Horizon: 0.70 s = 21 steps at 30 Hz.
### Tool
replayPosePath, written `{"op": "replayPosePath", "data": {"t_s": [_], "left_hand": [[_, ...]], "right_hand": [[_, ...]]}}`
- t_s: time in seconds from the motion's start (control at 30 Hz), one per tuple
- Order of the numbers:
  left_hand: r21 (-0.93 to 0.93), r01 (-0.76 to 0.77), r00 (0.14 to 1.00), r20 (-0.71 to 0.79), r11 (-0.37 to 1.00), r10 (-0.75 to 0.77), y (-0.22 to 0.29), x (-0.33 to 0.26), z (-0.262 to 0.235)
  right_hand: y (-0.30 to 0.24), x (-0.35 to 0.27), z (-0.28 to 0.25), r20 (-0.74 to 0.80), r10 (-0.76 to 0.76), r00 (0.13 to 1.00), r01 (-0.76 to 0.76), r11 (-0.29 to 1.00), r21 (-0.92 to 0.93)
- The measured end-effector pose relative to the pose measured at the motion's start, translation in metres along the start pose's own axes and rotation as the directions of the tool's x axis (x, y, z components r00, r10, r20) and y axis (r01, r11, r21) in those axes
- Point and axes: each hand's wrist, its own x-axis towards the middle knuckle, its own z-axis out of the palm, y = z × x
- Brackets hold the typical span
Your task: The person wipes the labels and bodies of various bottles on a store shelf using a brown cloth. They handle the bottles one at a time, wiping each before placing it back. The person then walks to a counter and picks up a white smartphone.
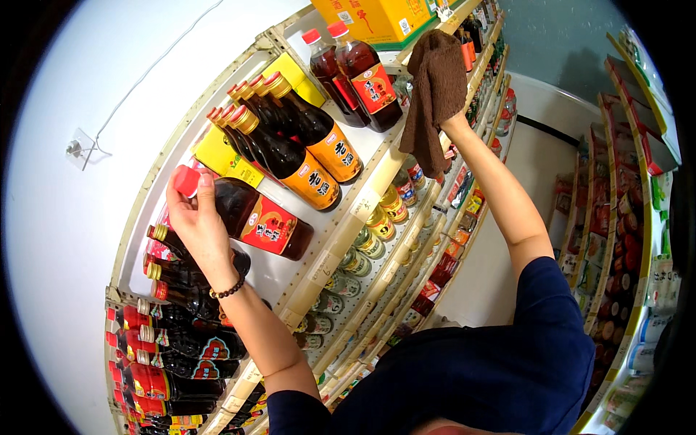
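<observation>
My left hand is closed round the neck of a plastic bottle of dark liquid, just under its red cap. The bottle has a red label and tilts over the top shelf. In my right hand is a brown cloth, which hangs down over the shelf's front edge. Two similar red-capped bottles stand between my hands, nearer the cloth. Rows of dark bottles with orange labels and gold caps stand just beyond the held bottle.
Yellow boxes sit behind the bottles, and a large yellow carton stands farther along. Several dark bottles crowd the left end. Lower shelves hold jars. Across the aisle floor is another stocked shelf.
</observation>
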Motion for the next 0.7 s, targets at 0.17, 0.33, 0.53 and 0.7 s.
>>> {"op": "replayPosePath", "data": {"t_s": [0.17,0.33,0.53,0.7], "left_hand": [[0.156,0.010,1.000,-0.008,0.988,-0.008,-0.015,0.011,0.001],[0.175,0.009,0.999,-0.032,0.985,-0.004,-0.034,0.014,0.002],[0.383,0.022,1.000,-0.028,0.923,-0.013,-0.046,0.023,-0.003],[0.517,-0.136,0.989,0.021,0.845,0.146,-0.036,0.018,0.011]], "right_hand": [[0.015,-0.009,-0.005,0.030,-0.067,0.997,0.063,0.993,0.097],[0.016,-0.012,-0.008,0.014,-0.010,1.000,0.009,0.997,0.072],[-0.011,0.008,-0.029,0.125,0.172,0.977,-0.185,0.978,0.097],[0.014,-0.006,-0.030,0.078,0.073,0.994,-0.088,0.974,0.208]]}}
